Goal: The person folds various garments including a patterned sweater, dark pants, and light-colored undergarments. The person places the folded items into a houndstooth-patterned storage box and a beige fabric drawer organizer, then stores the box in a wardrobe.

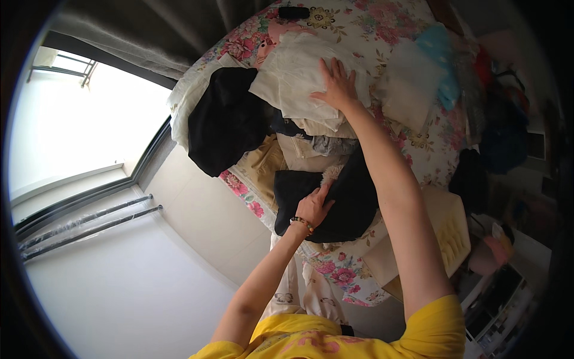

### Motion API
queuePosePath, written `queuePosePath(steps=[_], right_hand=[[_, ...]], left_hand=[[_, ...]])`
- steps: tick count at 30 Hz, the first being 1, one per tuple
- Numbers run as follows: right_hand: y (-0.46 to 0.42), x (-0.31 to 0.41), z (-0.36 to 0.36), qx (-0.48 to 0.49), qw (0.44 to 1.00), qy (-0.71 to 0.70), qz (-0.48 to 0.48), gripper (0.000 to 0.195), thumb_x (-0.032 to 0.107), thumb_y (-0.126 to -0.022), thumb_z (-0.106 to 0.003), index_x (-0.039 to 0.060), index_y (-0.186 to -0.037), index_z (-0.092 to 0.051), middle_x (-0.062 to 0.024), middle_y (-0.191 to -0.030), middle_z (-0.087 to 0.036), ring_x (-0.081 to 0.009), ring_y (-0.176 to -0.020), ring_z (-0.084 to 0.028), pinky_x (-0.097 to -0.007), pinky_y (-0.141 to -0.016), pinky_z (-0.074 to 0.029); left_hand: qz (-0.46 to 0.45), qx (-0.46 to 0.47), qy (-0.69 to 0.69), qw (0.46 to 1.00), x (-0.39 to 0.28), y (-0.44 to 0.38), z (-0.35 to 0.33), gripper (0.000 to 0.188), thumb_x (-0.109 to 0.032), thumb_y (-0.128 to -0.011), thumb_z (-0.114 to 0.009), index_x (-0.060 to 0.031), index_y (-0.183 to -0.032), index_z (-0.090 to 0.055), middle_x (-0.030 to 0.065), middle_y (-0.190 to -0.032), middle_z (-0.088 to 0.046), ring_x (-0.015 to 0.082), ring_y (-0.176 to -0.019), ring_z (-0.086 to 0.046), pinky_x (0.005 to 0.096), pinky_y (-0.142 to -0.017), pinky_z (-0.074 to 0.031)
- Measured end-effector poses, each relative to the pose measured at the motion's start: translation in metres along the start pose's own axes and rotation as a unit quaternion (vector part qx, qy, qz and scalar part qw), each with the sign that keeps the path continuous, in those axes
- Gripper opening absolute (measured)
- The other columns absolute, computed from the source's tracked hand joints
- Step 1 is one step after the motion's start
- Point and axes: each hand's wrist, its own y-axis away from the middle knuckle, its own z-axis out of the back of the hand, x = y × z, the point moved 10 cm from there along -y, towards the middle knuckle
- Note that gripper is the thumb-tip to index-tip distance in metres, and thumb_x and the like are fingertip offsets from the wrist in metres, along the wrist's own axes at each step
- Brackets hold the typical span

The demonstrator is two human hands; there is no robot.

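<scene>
My right hand (338, 87), fingers spread, rests flat on a pile of white garments (300, 76) on the floral bedspread (343, 273). Nearer to me, my left hand (315, 207), with a beaded bracelet on its wrist, touches a small fluffy beige piece (332, 174) at a black garment (345, 220). Whether its fingers pinch that piece is hard to make out. Between the hands lie beige cloth (298, 155) and a crumpled grey cloth (336, 145). Another black garment (226, 119) lies to the left, beside khaki cloth (264, 166).
A black case-like object (293, 12) lies at the bed's far side. Clear plastic packaging (410, 85) and a light blue plastic bag (441, 67) are on the right. A cream-coloured container (448, 224) stands by the right edge. A window (89, 121) and dark curtain (148, 36) are left.
</scene>
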Motion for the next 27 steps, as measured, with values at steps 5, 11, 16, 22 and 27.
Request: queuePosePath(steps=[5,11,16,22,27], right_hand=[[-0.039,-0.064,-0.01,0.045,0.957,-0.277,-0.074,0.051,0.034,-0.078,-0.062,0.0048,-0.119,-0.049,-0.0176,-0.103,-0.061,-0.0351,-0.095,-0.057,-0.0373,-0.079,-0.047],[-0.021,-0.12,0.049,0.025,0.772,-0.608,-0.181,0.041,0.029,-0.085,-0.059,-0.0024,-0.11,-0.054,-0.008,-0.099,-0.061,-0.0158,-0.088,-0.058,-0.0292,-0.076,-0.046],[0.034,-0.065,0.103,-0.041,0.894,-0.442,-0.063,0.043,0.021,-0.082,-0.06,-0.0004,-0.118,-0.048,-0.0207,-0.101,-0.06,-0.0334,-0.095,-0.059,-0.0362,-0.079,-0.047],[0.115,0.008,-0.002,0.059,0.989,-0.132,-0.029,0.075,0.032,-0.076,-0.067,0.0111,-0.137,-0.029,-0.0107,-0.143,-0.026,-0.0228,-0.131,-0.027,-0.0414,-0.103,-0.027],[0.1,0.009,0.014,0.033,0.986,-0.148,-0.065,0.074,0.043,-0.074,-0.066,0.0106,-0.132,-0.035,-0.0106,-0.132,-0.039,-0.0228,-0.122,-0.037,-0.0418,-0.096,-0.031]], left_hand=[[0.077,0.019,0.058,0.995,0.027,0.007,0.007,0.058,-0.026,-0.08,-0.062,-0.014,-0.13,-0.035,0.0185,-0.111,-0.055,0.0356,-0.094,-0.056,0.0395,-0.08,-0.047],[0.017,-0.15,0.04,0.988,-0.001,0.002,0.059,0.05,-0.022,-0.084,-0.058,-0.0044,-0.127,-0.04,0.0203,-0.123,-0.044,0.0368,-0.111,-0.046,0.0395,-0.092,-0.04],[0.025,-0.238,0.348,0.906,-0.001,-0.039,0.095,0.051,-0.025,-0.093,-0.046,-0.0069,-0.136,-0.028,0.0177,-0.129,-0.041,0.0227,-0.11,-0.05,0.0335,-0.086,-0.044],[0.13,-0.132,0.424,0.887,0.045,-0.086,0.066,0.058,-0.045,-0.093,-0.038,-0.0146,-0.14,-0.022,0.0158,-0.135,-0.036,0.0248,-0.106,-0.053,0.0355,-0.085,-0.047],[0.141,-0.102,0.392,0.903,0.058,-0.077,0.059,0.053,-0.042,-0.094,-0.04,-0.0133,-0.137,-0.029,0.0148,-0.132,-0.039,0.0239,-0.1,-0.057,0.0349,-0.081,-0.048]])
